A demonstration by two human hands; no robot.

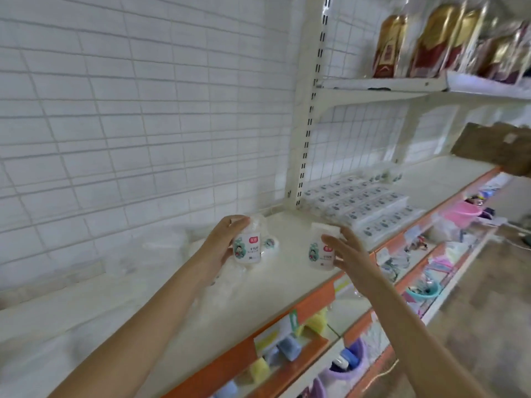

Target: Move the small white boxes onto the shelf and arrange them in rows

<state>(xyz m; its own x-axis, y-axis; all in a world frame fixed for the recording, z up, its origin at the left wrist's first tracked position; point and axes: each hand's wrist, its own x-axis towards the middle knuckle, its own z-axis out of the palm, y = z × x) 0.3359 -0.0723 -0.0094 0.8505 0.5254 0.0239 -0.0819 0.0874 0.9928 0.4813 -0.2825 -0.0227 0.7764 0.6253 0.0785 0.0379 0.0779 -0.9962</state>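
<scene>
My left hand (222, 241) grips a small white box (247, 248) with a red label and a green figure, held upright above the white shelf (161, 311). My right hand (349, 254) holds a second small white box (321, 249) of the same kind, a little to the right. Another box (270, 245) lies on the shelf behind the left one. Farther right, several white boxes lie flat in rows (362, 202) on the shelf near the upright post.
Clear plastic wrap (165, 242) lies on the shelf to the left. A cardboard box (494, 147) hangs in at the right edge. Red-and-gold packages (436, 38) fill the upper shelf. Lower shelves with orange edges (301, 314) hold colourful small goods.
</scene>
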